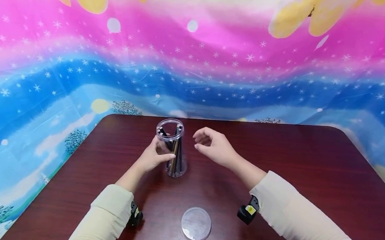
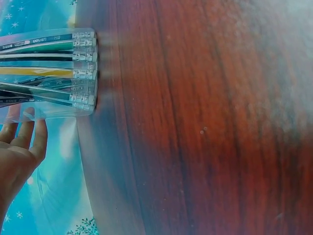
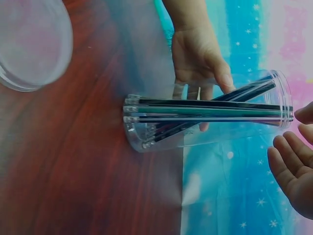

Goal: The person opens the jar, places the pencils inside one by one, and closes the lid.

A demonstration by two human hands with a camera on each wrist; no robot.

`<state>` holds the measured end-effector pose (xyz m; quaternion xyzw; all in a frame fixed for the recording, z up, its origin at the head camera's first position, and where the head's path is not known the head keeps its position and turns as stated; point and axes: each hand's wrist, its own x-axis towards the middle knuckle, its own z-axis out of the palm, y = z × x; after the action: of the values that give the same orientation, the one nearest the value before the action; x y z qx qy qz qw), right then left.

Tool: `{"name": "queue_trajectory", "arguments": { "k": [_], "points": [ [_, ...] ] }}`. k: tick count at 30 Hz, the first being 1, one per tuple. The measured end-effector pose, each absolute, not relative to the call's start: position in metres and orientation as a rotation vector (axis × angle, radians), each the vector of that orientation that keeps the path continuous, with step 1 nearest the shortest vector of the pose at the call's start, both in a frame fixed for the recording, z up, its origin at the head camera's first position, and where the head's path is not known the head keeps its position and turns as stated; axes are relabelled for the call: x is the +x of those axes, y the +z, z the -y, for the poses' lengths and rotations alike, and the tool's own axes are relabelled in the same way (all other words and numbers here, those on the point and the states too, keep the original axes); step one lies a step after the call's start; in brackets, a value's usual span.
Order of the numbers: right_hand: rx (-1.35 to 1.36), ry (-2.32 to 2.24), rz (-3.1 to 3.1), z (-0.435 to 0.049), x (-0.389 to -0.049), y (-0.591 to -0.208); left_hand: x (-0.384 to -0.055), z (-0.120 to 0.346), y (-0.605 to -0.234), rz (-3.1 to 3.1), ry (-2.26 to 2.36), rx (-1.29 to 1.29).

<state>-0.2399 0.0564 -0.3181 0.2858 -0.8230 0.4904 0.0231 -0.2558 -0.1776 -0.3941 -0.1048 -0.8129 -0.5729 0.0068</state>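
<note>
A clear plastic jar [image 1: 184,164] without its lid stands on the table, slightly tilted in the head view. Several dark pencils [image 1: 174,159] and a yellow one lean inside it. In the left wrist view their metal ends [image 2: 84,73] line the jar's base, and one barrel reads HB. My left hand [image 1: 148,156] grips the jar from the left, thumb across the front and fingers [image 3: 193,93] behind. Just right of the rim, my right hand [image 1: 215,147] hovers with loosely bent fingers and holds nothing. Its fingers [image 3: 293,154] show beside the jar's mouth in the right wrist view.
A round clear lid [image 1: 196,224] lies flat on the dark red wooden table [image 1: 280,151], nearer to me than the jar. Behind the table hangs a colourful printed cloth [image 1: 218,64]. Black wrist cameras [image 1: 248,210] sit at both cuffs.
</note>
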Motion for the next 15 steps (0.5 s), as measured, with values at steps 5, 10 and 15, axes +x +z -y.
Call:
{"name": "queue_trajectory", "arguments": {
  "k": [5,10,15],
  "points": [
    [0.915,1.545,2.593,-0.063,-0.228,-0.325,-0.258,0.179,-0.398,2.535,-1.79,-0.319],
    [0.945,1.568,2.639,-0.071,-0.218,-0.337,-0.258,0.178,-0.397,2.53,-1.812,-0.323],
    [0.972,1.573,2.686,-0.079,-0.209,-0.349,-0.257,0.176,-0.395,2.533,-1.818,-0.301]
  ]
}}
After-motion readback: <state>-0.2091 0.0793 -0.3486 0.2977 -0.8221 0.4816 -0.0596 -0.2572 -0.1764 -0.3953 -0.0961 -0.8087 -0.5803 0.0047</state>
